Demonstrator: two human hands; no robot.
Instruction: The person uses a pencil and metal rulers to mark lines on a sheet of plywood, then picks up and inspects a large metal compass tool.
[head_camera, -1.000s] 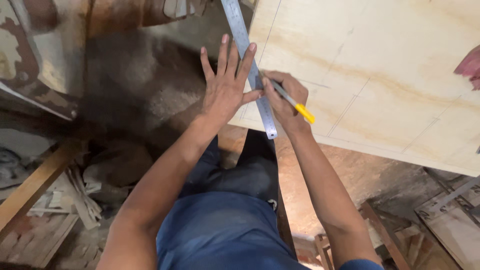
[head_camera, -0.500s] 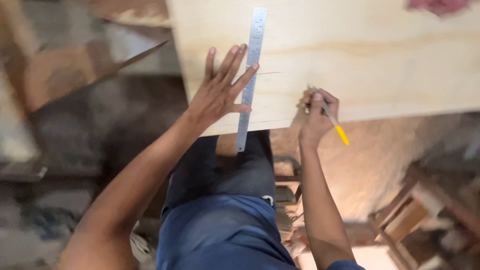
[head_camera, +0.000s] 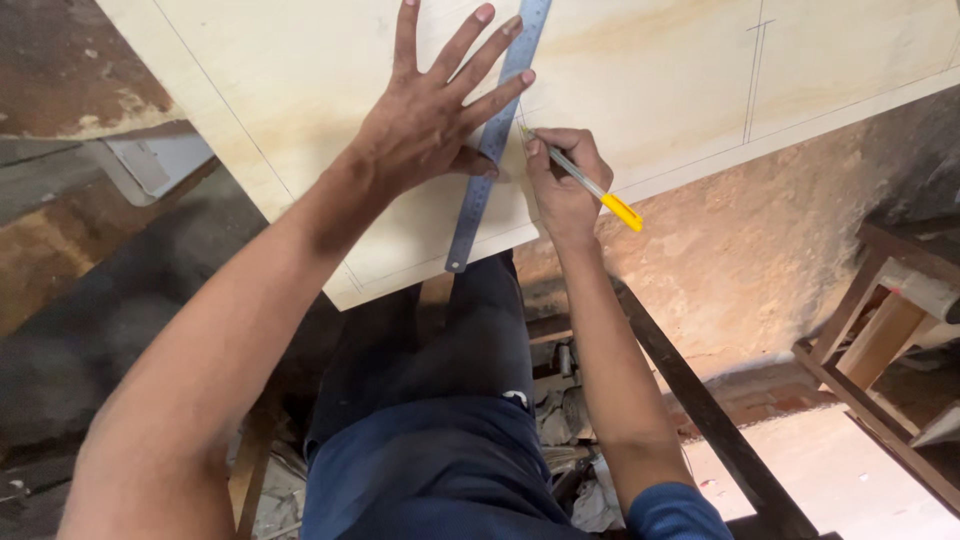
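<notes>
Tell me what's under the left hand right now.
The left hand lies spread on the plywood sheet, fingertips pressing the metal ruler. Whatever pencil lines run beneath the palm are covered. The right hand holds a pen at the ruler's edge.

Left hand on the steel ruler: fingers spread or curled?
Spread. Left hand lies flat, fingers fanned, pinning the steel ruler to the pale plywood sheet.

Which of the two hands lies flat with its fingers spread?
The left hand, pressed open on the steel ruler; the right hand is curled around a yellow-capped pen.
</notes>
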